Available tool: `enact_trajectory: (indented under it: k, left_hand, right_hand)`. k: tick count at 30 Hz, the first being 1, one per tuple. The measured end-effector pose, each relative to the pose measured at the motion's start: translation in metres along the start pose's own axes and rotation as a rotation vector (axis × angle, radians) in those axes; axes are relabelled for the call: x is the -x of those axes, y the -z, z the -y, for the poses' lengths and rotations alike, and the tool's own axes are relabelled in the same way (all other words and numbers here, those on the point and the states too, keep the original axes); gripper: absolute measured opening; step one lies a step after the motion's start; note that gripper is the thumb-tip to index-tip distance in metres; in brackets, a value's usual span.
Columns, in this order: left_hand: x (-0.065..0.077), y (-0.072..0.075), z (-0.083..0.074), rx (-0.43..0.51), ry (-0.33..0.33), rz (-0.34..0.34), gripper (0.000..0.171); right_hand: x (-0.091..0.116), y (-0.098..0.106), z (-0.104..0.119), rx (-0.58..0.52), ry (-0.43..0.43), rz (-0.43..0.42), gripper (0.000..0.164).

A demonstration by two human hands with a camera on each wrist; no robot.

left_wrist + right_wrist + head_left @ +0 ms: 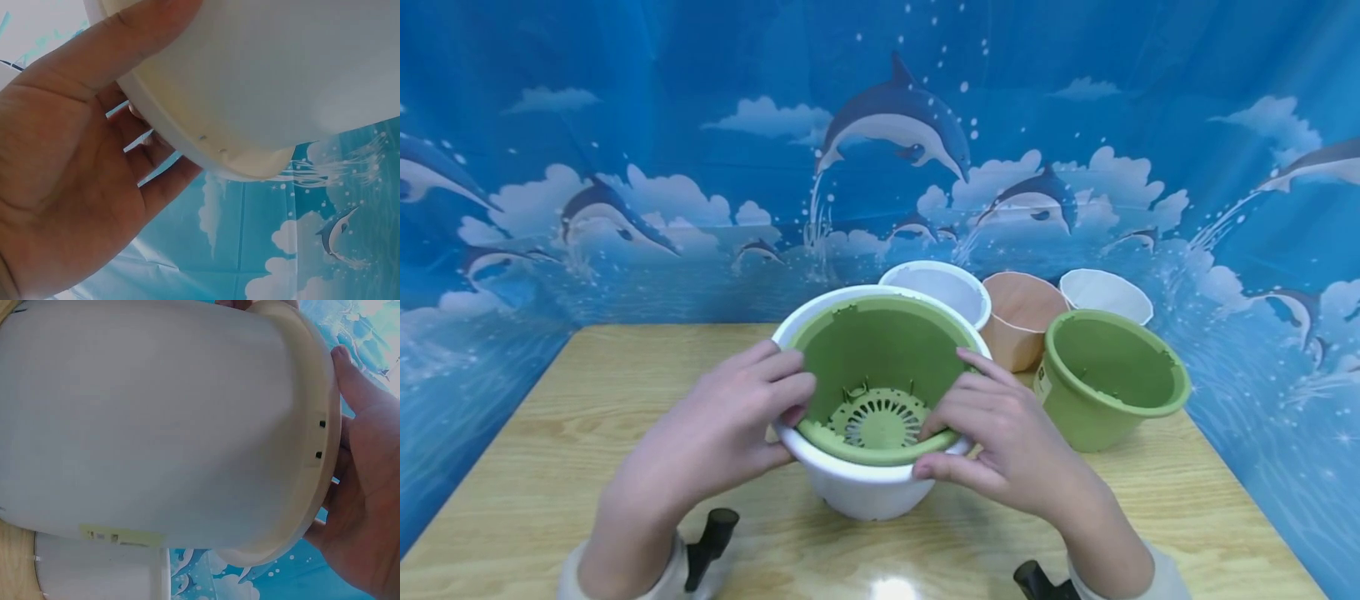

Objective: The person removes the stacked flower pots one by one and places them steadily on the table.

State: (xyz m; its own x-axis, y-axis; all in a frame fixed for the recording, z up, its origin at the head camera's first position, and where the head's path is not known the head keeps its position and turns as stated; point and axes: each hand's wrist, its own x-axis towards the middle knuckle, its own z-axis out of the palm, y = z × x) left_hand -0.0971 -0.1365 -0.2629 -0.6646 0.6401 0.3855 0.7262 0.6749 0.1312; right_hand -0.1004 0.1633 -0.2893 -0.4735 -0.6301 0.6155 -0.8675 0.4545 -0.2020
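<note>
A green flowerpot (887,342) with a slotted bottom sits inside a white flowerpot (872,496), its rim a little within the white one. At the left side, my left hand (722,408) grips the rims, fingers curled over into the green pot. In the left wrist view its thumb (131,40) lies along the outside of the white pot. My right hand (1000,425) pinches the rims at the front right, with fingers inside the green pot and the thumb against the white rim. The right wrist view shows the white pot's side with a yellowish label (119,536).
Behind and right of the nested pair stand another white pot (936,287), an orange-brown pot (1015,342), a further white pot (1105,296) and a second green pot (1097,425). The wooden table (587,375) ends at a blue dolphin-print curtain (700,208).
</note>
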Motion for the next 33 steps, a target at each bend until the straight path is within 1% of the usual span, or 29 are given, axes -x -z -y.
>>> enact_trajectory:
  k: [4,8,15,21,33]
  left_hand:
    - [0.0011,0.0015,-0.0003,-0.020,0.030,0.006,0.043]
    - [0.0016,0.0016,-0.0008,-0.028,0.039,0.015,0.044]
    - [0.0024,0.0021,-0.0017,-0.015,0.037,0.002,0.043]
    - [0.0040,0.0054,-0.0018,0.010,0.046,-0.015,0.042]
    - [0.0055,0.0091,-0.0022,0.024,0.024,-0.018,0.042]
  right_hand:
    - [-0.0002,-0.0011,0.0013,0.017,0.009,-0.008,0.030]
    - [-0.0007,-0.0031,0.0010,0.037,0.023,-0.025,0.032]
    - [-0.0016,-0.0055,-0.0008,0.048,0.033,-0.107,0.038]
    - [-0.0031,-0.0084,-0.0016,0.037,0.044,-0.179,0.039]
    - [-0.0057,-0.0098,-0.0016,0.025,0.048,-0.256,0.040]
